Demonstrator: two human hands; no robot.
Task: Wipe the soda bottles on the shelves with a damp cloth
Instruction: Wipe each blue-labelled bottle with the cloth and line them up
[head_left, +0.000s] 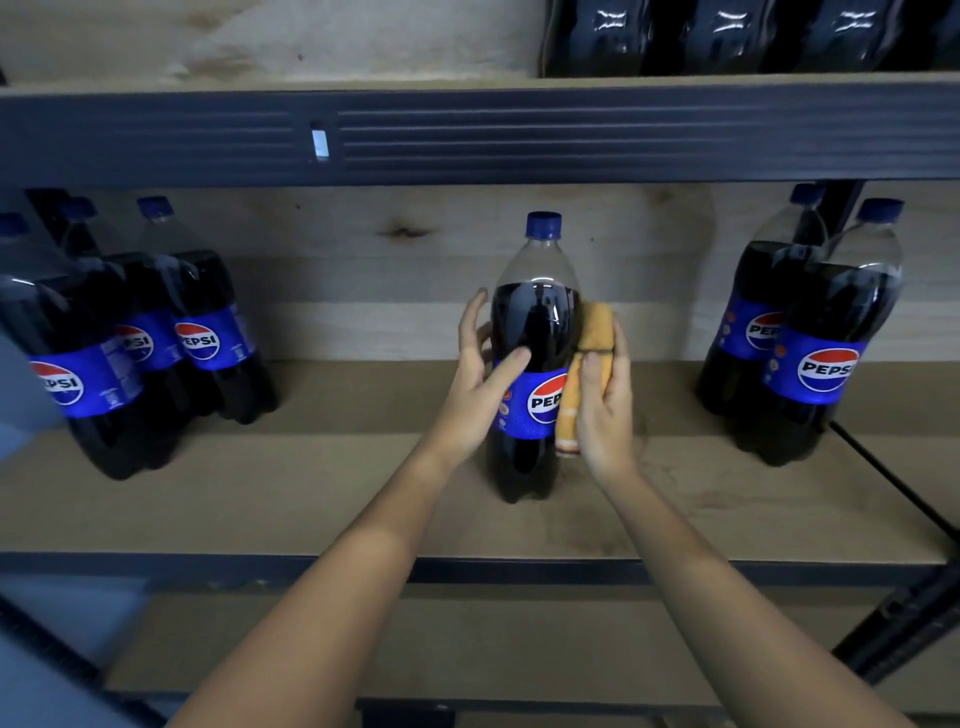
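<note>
Pale wood boards make up the shelf (260, 499) we are facing, framed by dark metal beams (467, 137). At the far left of this shelf we see a cluster of soda bottles (156, 332) with blue caps and blue Pepsi labels, standing close together and touching one another, the nearest of them cut off by the left edge.

In the middle, well apart from that cluster, stands a single bottle (535, 332), upright on the board with its cap on. Our left hand (480, 384) is on its left side: the thumb lies across the front of the dark body just above the label, and the fingers reach round the far side, loosely curved, so the hand holds the bottle steady. Our right hand (605, 400) is on the bottle's right side, gripping a folded orange cloth (592, 332), thumb over its front, and pressing it against the bottle's flank. The cloth runs from about the shoulder of the bottle down past the label.

Further right, well apart again, we find two more bottles (810, 343), one just behind the other and touching. A dark cable (893, 483) runs along the board from their base towards the near right edge. On the shelf above, at the upper right, we see the bottoms of further dark bottles (727, 36).
</note>
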